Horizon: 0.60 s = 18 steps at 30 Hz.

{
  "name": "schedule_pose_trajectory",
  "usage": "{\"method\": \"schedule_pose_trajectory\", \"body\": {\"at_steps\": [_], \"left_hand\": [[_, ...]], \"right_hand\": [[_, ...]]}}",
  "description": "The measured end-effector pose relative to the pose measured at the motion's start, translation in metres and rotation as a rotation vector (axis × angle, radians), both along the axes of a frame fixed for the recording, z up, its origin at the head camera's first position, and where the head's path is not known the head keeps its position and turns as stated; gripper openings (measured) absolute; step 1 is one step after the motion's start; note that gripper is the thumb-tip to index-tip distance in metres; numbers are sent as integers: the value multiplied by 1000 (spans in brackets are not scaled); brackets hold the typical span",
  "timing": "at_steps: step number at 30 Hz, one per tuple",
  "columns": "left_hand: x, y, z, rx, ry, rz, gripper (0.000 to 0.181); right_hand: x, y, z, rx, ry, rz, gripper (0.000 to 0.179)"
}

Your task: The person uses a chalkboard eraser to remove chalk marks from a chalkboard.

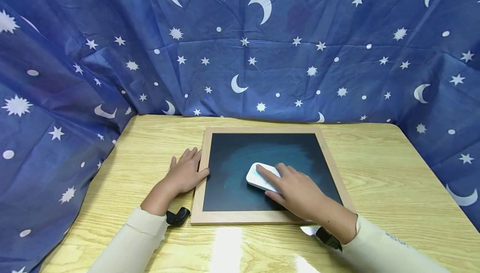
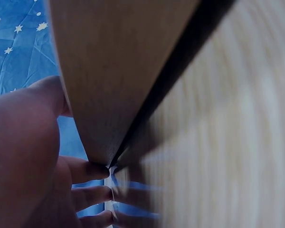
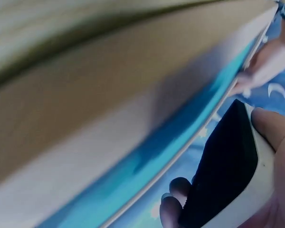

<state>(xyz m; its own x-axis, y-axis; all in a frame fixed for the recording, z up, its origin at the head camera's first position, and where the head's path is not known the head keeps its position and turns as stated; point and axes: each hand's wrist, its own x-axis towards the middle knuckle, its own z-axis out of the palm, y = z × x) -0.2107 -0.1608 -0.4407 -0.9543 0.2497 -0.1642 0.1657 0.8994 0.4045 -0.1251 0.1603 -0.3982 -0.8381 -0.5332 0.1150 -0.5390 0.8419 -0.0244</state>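
A small blackboard (image 1: 228,189) in a light wooden frame (image 1: 243,217) lies flat on the table, its dark surface smeared with a bluish haze of chalk. My right hand (image 1: 300,191) grips a white board eraser (image 1: 255,178) over the middle of the board, thumb on one side and fingers across the top and far side. In the right wrist view the eraser's black felt underside (image 3: 223,161) shows, tilted and raised off the board. At the frame's left edge rests my left hand (image 1: 183,176), thumb over the wood and straight fingers on the table beside it.
The wood-grain table (image 1: 382,173) extends on both sides of the board. A blue curtain (image 1: 277,48) with white moons and stars hangs behind and along both sides. Each wrist wears a black strap (image 1: 178,216).
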Motion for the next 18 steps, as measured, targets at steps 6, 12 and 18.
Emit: {"method": "schedule_pose_trajectory", "body": {"at_steps": [6, 12, 18], "left_hand": [[0, 1, 2, -6, 1, -2, 76], [0, 0, 1, -15, 7, -5, 76], [1, -1, 0, -8, 2, -3, 77]], "right_hand": [[-12, 38, 2, -25, 35, -124, 67], [-21, 84, 2, -91, 49, -290, 68], [-29, 122, -1, -129, 82, -439, 61]]}}
